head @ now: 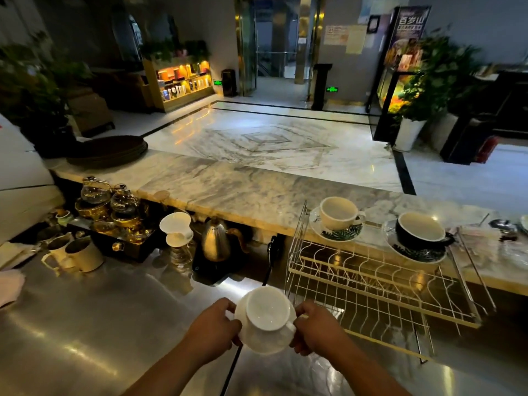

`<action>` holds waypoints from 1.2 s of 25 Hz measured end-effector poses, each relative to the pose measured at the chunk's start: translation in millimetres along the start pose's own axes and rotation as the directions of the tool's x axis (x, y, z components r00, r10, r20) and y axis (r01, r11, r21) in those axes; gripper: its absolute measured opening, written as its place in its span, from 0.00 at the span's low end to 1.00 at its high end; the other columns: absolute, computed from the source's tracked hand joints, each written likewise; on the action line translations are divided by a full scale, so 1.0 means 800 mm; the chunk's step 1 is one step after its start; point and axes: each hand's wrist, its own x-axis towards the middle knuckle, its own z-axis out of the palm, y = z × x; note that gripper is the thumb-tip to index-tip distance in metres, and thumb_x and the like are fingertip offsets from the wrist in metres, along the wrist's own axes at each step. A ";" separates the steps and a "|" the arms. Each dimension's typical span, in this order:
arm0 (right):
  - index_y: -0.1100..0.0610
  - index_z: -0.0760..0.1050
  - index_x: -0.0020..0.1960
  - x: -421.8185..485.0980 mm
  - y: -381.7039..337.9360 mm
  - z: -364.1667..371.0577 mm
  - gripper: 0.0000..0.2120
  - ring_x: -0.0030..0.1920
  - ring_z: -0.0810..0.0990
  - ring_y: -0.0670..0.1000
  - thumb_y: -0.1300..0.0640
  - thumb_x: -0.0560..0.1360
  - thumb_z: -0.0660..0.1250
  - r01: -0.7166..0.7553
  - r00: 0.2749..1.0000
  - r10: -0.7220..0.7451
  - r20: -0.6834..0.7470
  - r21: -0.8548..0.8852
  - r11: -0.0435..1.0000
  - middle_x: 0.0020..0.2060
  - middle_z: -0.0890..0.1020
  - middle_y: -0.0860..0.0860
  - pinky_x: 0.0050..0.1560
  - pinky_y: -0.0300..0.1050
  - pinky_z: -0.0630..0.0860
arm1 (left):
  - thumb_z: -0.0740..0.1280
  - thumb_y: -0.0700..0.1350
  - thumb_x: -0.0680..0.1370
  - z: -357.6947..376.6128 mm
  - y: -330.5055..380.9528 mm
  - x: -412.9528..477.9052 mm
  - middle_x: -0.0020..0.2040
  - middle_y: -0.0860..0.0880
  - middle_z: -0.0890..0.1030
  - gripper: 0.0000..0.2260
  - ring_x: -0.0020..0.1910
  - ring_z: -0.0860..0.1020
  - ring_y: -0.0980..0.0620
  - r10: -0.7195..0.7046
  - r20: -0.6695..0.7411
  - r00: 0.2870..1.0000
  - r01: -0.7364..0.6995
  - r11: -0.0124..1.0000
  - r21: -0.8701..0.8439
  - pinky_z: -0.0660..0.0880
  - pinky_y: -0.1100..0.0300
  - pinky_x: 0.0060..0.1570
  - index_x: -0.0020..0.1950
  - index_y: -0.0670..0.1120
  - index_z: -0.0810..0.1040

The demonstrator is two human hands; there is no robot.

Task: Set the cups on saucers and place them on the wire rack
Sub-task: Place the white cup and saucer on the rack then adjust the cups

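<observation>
**A:** How far along is this looking?

**B:** Two sets are already sitting along the far edge of the wire rack [371, 284]. A cream cup [337, 212] is standing on a leaf-patterned saucer [340, 234] at the far left corner, and a dark cup [420, 230] is standing on its patterned saucer [414, 254] toward the far right. I cannot tell whether wire or the marble ledge [228, 187] behind is carrying them.

**A:** And the third?

**B:** It is hanging in the air. The white cup [267, 308] is sitting on the white saucer [265, 342], above the steel counter [85, 324] and just beside the rack's near left corner, not touching it.

**A:** What are the fingers doing?

**B:** The left hand [213, 334] is curling its fingers round the saucer's left rim. The right hand [317, 328] is pinching on the handle side. It looks like the cup's handle, though it may be catching the saucer too.

**A:** So what is remaining?

**B:** I'm judging the pairing done for this one, so only setting it on the rack is outstanding. Two cream mugs [84, 254] are waiting near the counter's left edge, without saucers. Whether they are counting, I cannot say.
</observation>
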 end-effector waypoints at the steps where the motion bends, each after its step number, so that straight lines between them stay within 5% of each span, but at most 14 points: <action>1: 0.56 0.77 0.53 -0.002 0.000 -0.003 0.06 0.30 0.86 0.53 0.64 0.80 0.63 0.001 1.000 -0.001 -0.016 0.010 1.000 0.34 0.87 0.58 0.32 0.45 0.82 | 0.68 0.46 0.77 -0.002 0.004 0.003 0.35 0.55 0.88 0.07 0.33 0.85 0.57 0.015 0.006 1.000 -0.015 1.000 -0.001 0.76 0.64 0.33 0.54 0.55 0.75; 16: 0.57 0.79 0.53 -0.066 -0.001 -0.063 0.05 0.33 0.86 0.53 0.61 0.81 0.65 -0.095 0.931 0.165 -0.325 0.219 0.971 0.37 0.88 0.58 0.32 0.44 0.82 | 0.71 0.48 0.74 0.016 0.087 0.067 0.34 0.58 0.87 0.09 0.31 0.85 0.56 0.266 0.259 0.929 -0.273 0.962 -0.007 0.76 0.64 0.27 0.51 0.54 0.75; 21: 0.55 0.79 0.53 -0.085 0.007 -0.104 0.04 0.37 0.88 0.53 0.59 0.81 0.66 -0.101 0.914 0.187 -0.360 0.244 0.965 0.42 0.87 0.58 0.35 0.45 0.84 | 0.72 0.44 0.74 0.041 0.128 0.069 0.37 0.48 0.87 0.09 0.30 0.86 0.55 0.317 0.276 0.907 -0.316 0.947 -0.049 0.74 0.66 0.23 0.52 0.51 0.77; 30: 0.57 0.78 0.53 -0.055 0.016 -0.222 0.03 0.35 0.88 0.54 0.60 0.81 0.66 -0.056 0.925 0.107 -0.366 0.146 0.988 0.39 0.88 0.59 0.33 0.46 0.83 | 0.71 0.40 0.73 0.081 0.226 0.084 0.42 0.45 0.87 0.09 0.31 0.86 0.52 0.320 0.202 0.926 -0.304 0.947 -0.105 0.78 0.60 0.28 0.52 0.49 0.78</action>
